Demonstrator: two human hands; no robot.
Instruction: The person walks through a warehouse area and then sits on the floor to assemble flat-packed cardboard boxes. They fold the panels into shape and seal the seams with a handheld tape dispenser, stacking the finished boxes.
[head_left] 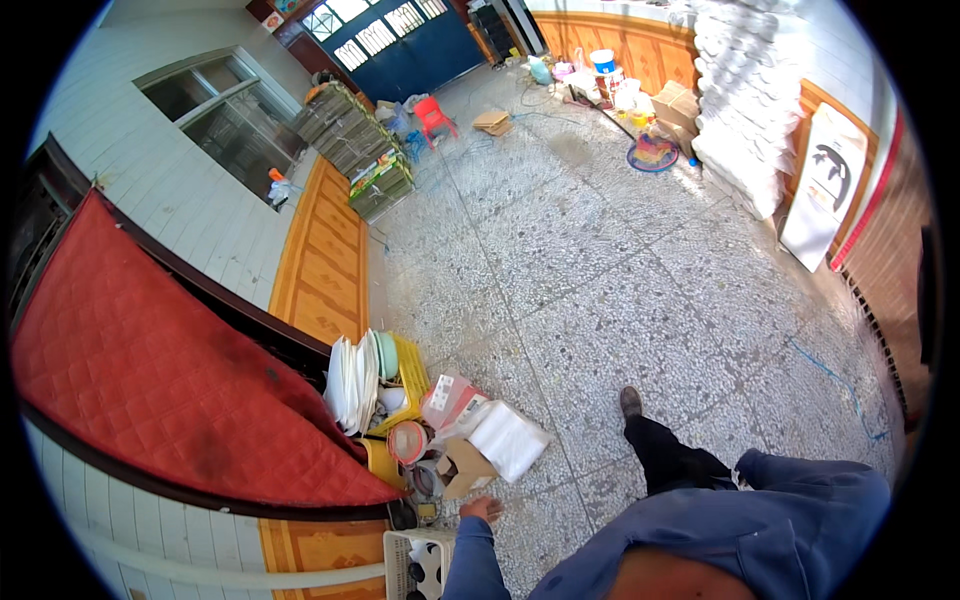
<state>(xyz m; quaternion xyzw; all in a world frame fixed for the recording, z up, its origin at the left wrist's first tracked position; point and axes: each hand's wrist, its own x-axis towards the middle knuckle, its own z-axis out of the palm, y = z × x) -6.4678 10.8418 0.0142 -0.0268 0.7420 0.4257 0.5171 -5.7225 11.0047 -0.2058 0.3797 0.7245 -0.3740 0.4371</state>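
Observation:
My left hand [482, 508] hangs low at the left with nothing visible in it, its fingers loosely apart. Closest to it are an opened cardboard box [465, 467] and a white plastic crate [420, 540] holding dark round things. Past the box lie a white plastic-wrapped pack [508, 440] and a clear bag with red print [452, 400]. A round tub with a red rim [407, 442] stands beside them. My right arm, in a blue sleeve [815, 480], is bent at the right; its hand is hidden from view.
A red quilted curtain [180, 360] hangs across the doorway at left. Beyond the yellow basket [411, 370] are stacked bundles [345, 130] and a red chair [433, 117]. White sacks [740, 120] line the right wall. A blue cord [838, 378] trails over the speckled floor [600, 290].

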